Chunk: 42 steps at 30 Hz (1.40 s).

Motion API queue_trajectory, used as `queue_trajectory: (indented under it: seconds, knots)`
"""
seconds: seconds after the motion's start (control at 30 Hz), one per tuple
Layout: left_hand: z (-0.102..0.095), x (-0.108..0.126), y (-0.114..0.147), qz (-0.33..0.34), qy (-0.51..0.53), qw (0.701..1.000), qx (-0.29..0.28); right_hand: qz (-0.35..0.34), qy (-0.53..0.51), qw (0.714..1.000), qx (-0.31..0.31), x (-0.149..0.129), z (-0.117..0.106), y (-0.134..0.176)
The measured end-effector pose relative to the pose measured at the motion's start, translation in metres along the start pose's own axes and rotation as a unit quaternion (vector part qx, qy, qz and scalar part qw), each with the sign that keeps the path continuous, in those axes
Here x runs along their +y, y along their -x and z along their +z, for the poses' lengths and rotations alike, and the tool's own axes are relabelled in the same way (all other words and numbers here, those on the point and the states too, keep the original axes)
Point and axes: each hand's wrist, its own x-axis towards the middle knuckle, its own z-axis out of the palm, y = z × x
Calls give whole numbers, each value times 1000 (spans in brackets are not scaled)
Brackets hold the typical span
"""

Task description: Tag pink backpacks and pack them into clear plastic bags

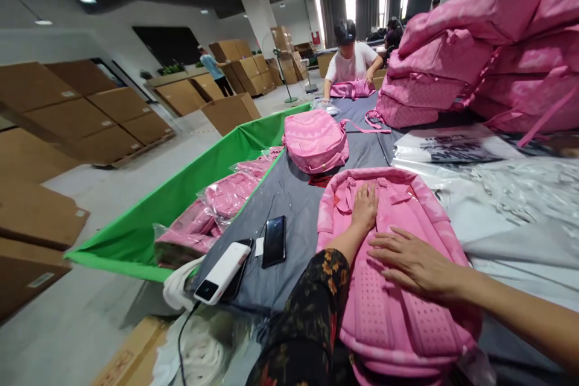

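A pink backpack lies on the table in front of me with its strap side up. My left hand, below a floral sleeve, rests on its upper part near the top handle, fingers stretched out. Lower down, my right hand lies across the padded shoulder straps with its fingers apart. Neither hand grips anything. Beyond this bag sits a smaller pink backpack, with a loose strap trailing to its right.
Pink backpacks are piled at the right behind plastic bags. At left hangs a green bin with bagged pink items. A phone and white power bank lie on the grey table cover. A co-worker handles a pink bag opposite.
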Motion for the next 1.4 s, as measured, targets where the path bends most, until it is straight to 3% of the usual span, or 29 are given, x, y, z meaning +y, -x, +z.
queue_trajectory:
  seconds: [0.07, 0.13, 0.27, 0.37, 0.47, 0.57, 0.63, 0.7, 0.77, 0.83, 0.9, 0.97, 1.03, 1.13, 1.23, 1.33, 1.4]
  knots:
    - [-14, 3, 7, 15, 8, 1000, -14, 14, 10, 1000, 6, -15, 12, 4]
    - [-32, 8, 27, 64, 20, 996, -51, 57, 35, 998, 18, -13, 24, 0]
    - [-56, 19, 95, 243, 62, 949, -192, 69, 60, 995, 39, -1, 40, -12]
    - [-46, 24, 134, 390, 32, 890, -235, 71, 57, 994, 55, -1, 46, -15]
    - [-20, 20, 142, 474, -33, 851, -222, 103, 40, 989, 96, 2, 48, -12]
    - [-1, 13, 139, 459, -50, 862, -212, 195, -3, 961, 195, 2, 40, -7]
    - [1, 10, 139, 425, -58, 880, -203, 209, -22, 951, 226, -9, 25, -2]
    - [-1, 8, 140, 371, -71, 908, -181, 100, -32, 980, 167, -32, 5, 4]
    - [-6, 5, 141, 287, -87, 944, -134, -93, -37, 993, 55, -60, -10, 9]
    - [-9, 1, 142, 184, -98, 975, -84, -250, -56, 965, -53, -80, -12, 12]
    - [-7, -3, 142, 107, -98, 988, -60, -289, -91, 948, -94, -86, 1, 11]
    - [-2, -8, 141, 85, -93, 990, -63, -285, -122, 948, -75, -77, 23, 7]
    - [4, -10, 138, 80, -91, 991, -66, -296, -127, 947, -17, -62, 47, 1]
    - [7, -8, 133, 52, -86, 992, -69, -301, -99, 948, 28, -49, 68, -2]
    - [2, 0, 140, 46, -89, 992, -73, -248, -43, 967, 44, -60, 68, 6]
    - [-6, 4, 167, 61, -79, 990, -100, -185, 11, 979, 80, -74, 60, 18]
    - [-12, 4, 188, 86, -47, 987, -128, -129, 41, 986, 95, -67, 52, 21]
